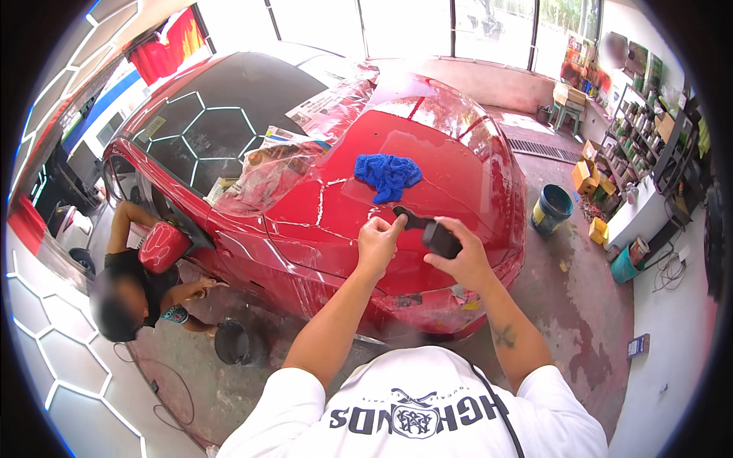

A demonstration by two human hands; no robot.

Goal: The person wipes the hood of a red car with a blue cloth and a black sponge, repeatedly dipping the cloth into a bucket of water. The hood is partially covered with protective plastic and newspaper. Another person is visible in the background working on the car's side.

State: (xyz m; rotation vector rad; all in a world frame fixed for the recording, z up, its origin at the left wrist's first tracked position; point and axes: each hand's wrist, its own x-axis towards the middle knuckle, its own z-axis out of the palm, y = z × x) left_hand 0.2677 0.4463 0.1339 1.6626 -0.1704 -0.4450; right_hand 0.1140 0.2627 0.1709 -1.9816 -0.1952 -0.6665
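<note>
Over the car's red hood (305,210), I hold a small black handheld tool (441,240) with a narrow end and a thick, blocky body. My left hand (379,243) is closed, its thumb and fingers pinching the narrow end. Around the thick body curl the fingers of my right hand (467,259). The tool's exact kind does not show. Just beyond it, a crumpled blue cloth (388,175) lies on the hood. Whitish streaks and wet-looking patches mark the red paint.
Clear plastic and newspaper (279,156) cover the windshield's base. At left another person (134,286) crouches beside the car, near a black bucket (238,342). On the right stand a dark blue bucket (551,210), yellow boxes (586,177) and a shelf of cans (637,126).
</note>
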